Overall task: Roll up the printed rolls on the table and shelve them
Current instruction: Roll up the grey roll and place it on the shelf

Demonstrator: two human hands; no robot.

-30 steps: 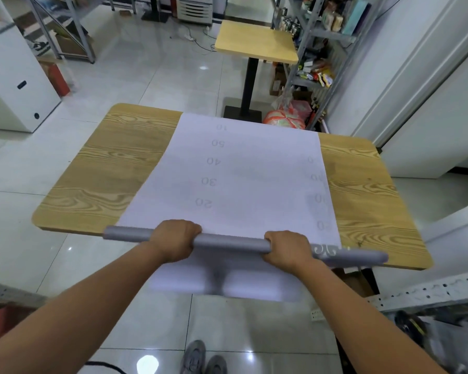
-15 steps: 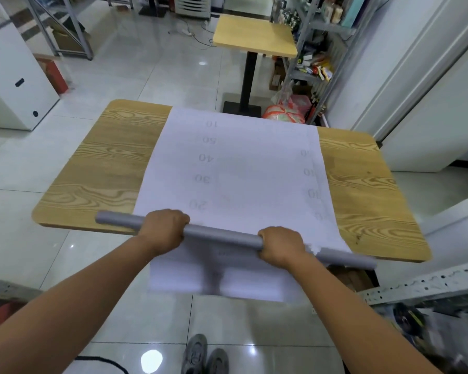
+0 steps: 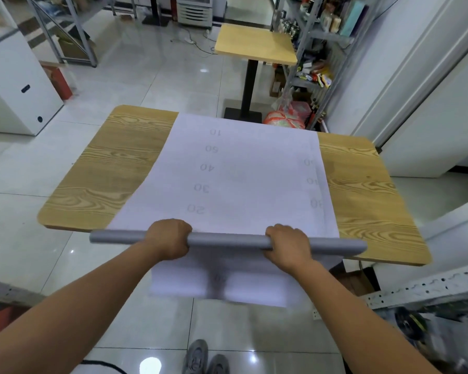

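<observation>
A white printed sheet (image 3: 243,174) with faint mirrored numbers lies flat across the wooden table (image 3: 103,179). Its near end hangs over the table's front edge toward the floor. A long grey roll (image 3: 227,240) lies crosswise at that front edge, on top of the sheet. My left hand (image 3: 169,240) grips the roll left of its middle. My right hand (image 3: 288,245) grips it right of the middle. Both fists are closed around the grey roll, which sticks out past each hand.
A smaller wooden table (image 3: 254,43) on a black post stands behind. Metal shelving (image 3: 316,49) crowded with goods is at the back right, another rack (image 3: 65,33) at the back left. A white cabinet (image 3: 14,85) stands left. A perforated metal rail (image 3: 427,290) is at lower right.
The grey roll has levelled out and sits squarer to the table's front edge. Both hands keep their grip on it. The view has shifted slightly, showing more of the room behind.
</observation>
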